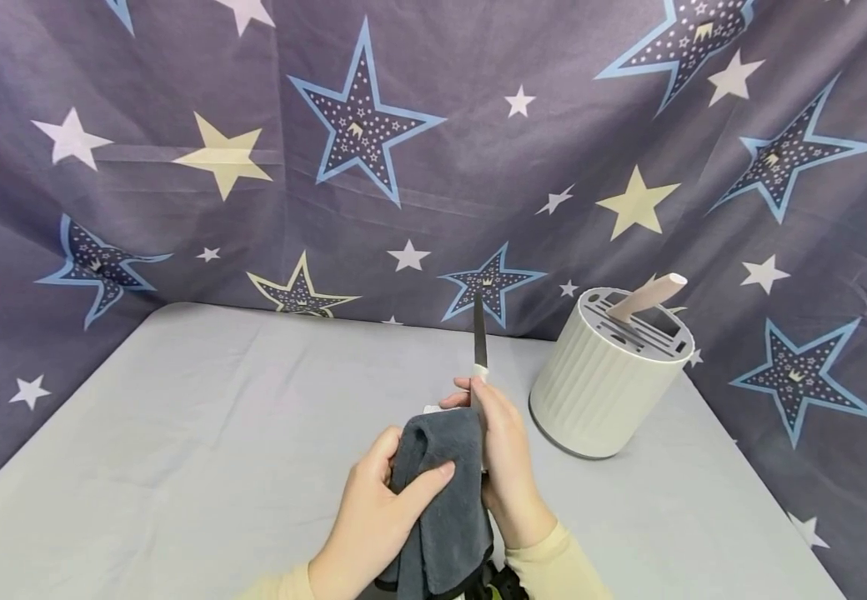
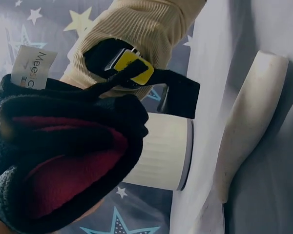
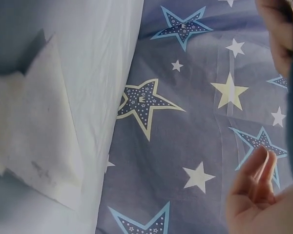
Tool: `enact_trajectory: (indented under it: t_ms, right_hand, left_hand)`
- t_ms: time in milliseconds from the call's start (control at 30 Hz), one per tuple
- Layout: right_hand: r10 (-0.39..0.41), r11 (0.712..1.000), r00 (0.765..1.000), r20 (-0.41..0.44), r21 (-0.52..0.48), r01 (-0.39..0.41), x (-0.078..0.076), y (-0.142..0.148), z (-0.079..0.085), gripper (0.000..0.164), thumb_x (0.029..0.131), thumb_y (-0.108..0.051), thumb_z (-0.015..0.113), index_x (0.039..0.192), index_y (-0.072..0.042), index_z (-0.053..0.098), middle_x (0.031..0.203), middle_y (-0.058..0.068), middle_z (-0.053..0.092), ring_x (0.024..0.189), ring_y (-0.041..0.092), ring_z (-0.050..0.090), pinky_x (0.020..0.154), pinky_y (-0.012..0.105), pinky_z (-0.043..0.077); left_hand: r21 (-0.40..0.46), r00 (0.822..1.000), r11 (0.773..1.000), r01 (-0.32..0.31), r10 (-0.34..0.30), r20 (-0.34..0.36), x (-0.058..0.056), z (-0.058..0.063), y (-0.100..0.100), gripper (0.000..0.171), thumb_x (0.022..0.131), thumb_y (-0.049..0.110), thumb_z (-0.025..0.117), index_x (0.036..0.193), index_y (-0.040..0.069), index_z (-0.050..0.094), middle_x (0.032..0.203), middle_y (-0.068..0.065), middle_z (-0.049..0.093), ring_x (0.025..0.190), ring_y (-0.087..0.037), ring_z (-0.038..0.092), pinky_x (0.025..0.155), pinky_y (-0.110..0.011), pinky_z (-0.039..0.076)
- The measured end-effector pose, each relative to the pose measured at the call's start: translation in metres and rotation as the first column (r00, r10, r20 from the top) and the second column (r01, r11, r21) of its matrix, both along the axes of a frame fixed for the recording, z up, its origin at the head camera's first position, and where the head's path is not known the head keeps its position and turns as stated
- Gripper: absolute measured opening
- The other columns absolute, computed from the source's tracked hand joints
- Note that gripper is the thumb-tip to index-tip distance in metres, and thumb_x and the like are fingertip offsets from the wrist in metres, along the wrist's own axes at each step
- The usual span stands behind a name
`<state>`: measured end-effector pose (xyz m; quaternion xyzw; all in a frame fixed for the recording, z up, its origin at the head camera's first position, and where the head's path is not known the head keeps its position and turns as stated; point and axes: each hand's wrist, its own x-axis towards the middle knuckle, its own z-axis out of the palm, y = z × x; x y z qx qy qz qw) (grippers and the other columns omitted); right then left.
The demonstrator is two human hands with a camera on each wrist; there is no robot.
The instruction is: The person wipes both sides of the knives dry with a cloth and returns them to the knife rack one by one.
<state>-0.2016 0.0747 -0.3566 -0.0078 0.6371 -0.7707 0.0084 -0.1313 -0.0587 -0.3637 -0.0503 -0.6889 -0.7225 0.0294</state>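
Note:
In the head view my left hand (image 1: 377, 517) grips a folded dark grey cloth (image 1: 448, 500), thumb across its front. Pink folds of the cloth (image 2: 73, 180) and a printed white label (image 2: 34, 68) show in the left wrist view. Against the cloth's right side, my right hand (image 1: 508, 458) holds a knife by its pale handle, its narrow dark blade (image 1: 480, 337) pointing up and away from me. Most of this handle is hidden by the fingers and cloth. Another pale knife handle (image 2: 254, 122) lies on the table in the left wrist view.
A ribbed cream knife block (image 1: 594, 392) stands at the back right, a pale handle (image 1: 647, 297) slanting from its slotted top. The light table (image 1: 201, 450) meets a star-patterned curtain (image 1: 403, 242). A blurred pale, angular piece (image 3: 44, 136) fills the right wrist view's left side.

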Motion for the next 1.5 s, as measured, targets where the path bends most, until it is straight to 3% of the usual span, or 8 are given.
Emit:
enact_trajectory:
  t_ms: [133, 333, 500, 633, 867, 1100, 1267, 1500]
  right_hand:
    - [-0.006, 1.000, 1.000, -0.020, -0.005, 0.006, -0.002, 0.002, 0.003, 0.038, 0.105, -0.032, 0.046, 0.121, 0.000, 0.061, 0.081, -0.004, 0.067, 0.073, 0.009, 0.063, 0.068, 0.022, 0.054]
    - [-0.049, 0.999, 0.997, -0.053, -0.007, 0.049, -0.003, 0.007, 0.011, 0.028, 0.103, -0.024, 0.051, 0.112, -0.002, 0.065, 0.073, -0.006, 0.067, 0.073, 0.010, 0.062, 0.068, 0.021, 0.052]
    - [-0.093, 0.996, 0.991, -0.093, 0.006, 0.094, -0.006, 0.016, 0.019, 0.014, 0.100, -0.016, 0.056, 0.104, -0.004, 0.063, 0.066, -0.005, 0.064, 0.060, 0.008, 0.059, 0.057, 0.020, 0.050]
    - [-0.084, 0.996, 0.989, -0.123, -0.001, 0.084, -0.009, 0.025, 0.024, 0.010, 0.098, -0.009, 0.058, 0.106, -0.003, 0.058, 0.065, -0.004, 0.061, 0.051, 0.007, 0.054, 0.046, 0.020, 0.048]
    - [-0.094, 0.986, 0.975, -0.199, 0.120, 0.119, -0.011, 0.040, 0.035, 0.013, 0.092, -0.002, 0.066, 0.102, -0.003, 0.058, 0.064, -0.007, 0.059, 0.046, 0.006, 0.048, 0.042, 0.018, 0.038]
    - [-0.053, 0.963, 0.979, -0.194, 0.248, 0.102, -0.011, 0.058, 0.050, 0.014, 0.093, -0.006, 0.066, 0.106, -0.003, 0.060, 0.068, -0.008, 0.060, 0.051, 0.005, 0.047, 0.044, 0.016, 0.036]
    - [-0.023, 0.912, 0.973, -0.231, 0.393, 0.115, -0.011, 0.080, 0.056, 0.017, 0.094, -0.010, 0.066, 0.109, -0.003, 0.062, 0.072, -0.012, 0.062, 0.056, 0.004, 0.052, 0.045, 0.017, 0.041]
    - [-0.005, 0.777, 0.944, -0.330, 0.593, 0.212, -0.010, 0.116, 0.071, 0.026, 0.093, -0.020, 0.071, 0.110, -0.002, 0.066, 0.071, -0.016, 0.059, 0.060, 0.005, 0.055, 0.046, 0.022, 0.044]
  left_hand:
    - [0.028, 0.999, 0.998, 0.048, -0.048, 0.015, 0.002, 0.000, 0.000, 0.034, 0.091, 0.021, 0.073, 0.116, 0.003, 0.058, 0.102, -0.015, 0.070, 0.081, -0.019, 0.072, 0.068, -0.031, 0.060]
    - [0.035, 0.998, 0.998, 0.055, -0.057, 0.041, 0.001, 0.001, -0.003, 0.036, 0.091, 0.022, 0.073, 0.118, 0.003, 0.059, 0.100, -0.015, 0.070, 0.079, -0.020, 0.072, 0.067, -0.031, 0.061]
    - [0.053, 0.999, 0.998, 0.019, -0.021, 0.046, -0.002, 0.004, -0.012, 0.035, 0.090, 0.020, 0.073, 0.119, 0.003, 0.059, 0.099, -0.015, 0.071, 0.077, -0.021, 0.073, 0.066, -0.033, 0.061]
    - [0.044, 0.999, 0.999, -0.025, 0.024, 0.040, -0.004, 0.005, -0.020, 0.033, 0.090, 0.018, 0.073, 0.117, 0.006, 0.061, 0.096, -0.013, 0.071, 0.076, -0.020, 0.073, 0.066, -0.033, 0.061]
    - [0.028, 0.995, 0.996, -0.084, 0.082, 0.053, -0.007, 0.006, -0.029, 0.030, 0.089, 0.017, 0.074, 0.116, 0.009, 0.062, 0.095, -0.011, 0.072, 0.075, -0.020, 0.073, 0.065, -0.033, 0.061]
    - [0.052, 0.993, 0.993, -0.104, 0.100, 0.069, -0.011, 0.010, -0.037, 0.033, 0.092, 0.017, 0.071, 0.122, 0.011, 0.060, 0.102, -0.013, 0.071, 0.079, -0.022, 0.073, 0.069, -0.036, 0.061]
    - [0.040, 0.987, 0.991, -0.129, 0.124, 0.106, -0.010, 0.008, -0.045, 0.034, 0.092, 0.020, 0.071, 0.123, 0.012, 0.060, 0.102, -0.013, 0.071, 0.079, -0.023, 0.073, 0.068, -0.036, 0.061]
    - [-0.005, 0.977, 0.988, -0.157, 0.156, 0.144, -0.009, 0.004, -0.056, 0.037, 0.093, 0.027, 0.070, 0.125, 0.012, 0.060, 0.099, -0.011, 0.071, 0.077, -0.022, 0.073, 0.067, -0.035, 0.061]
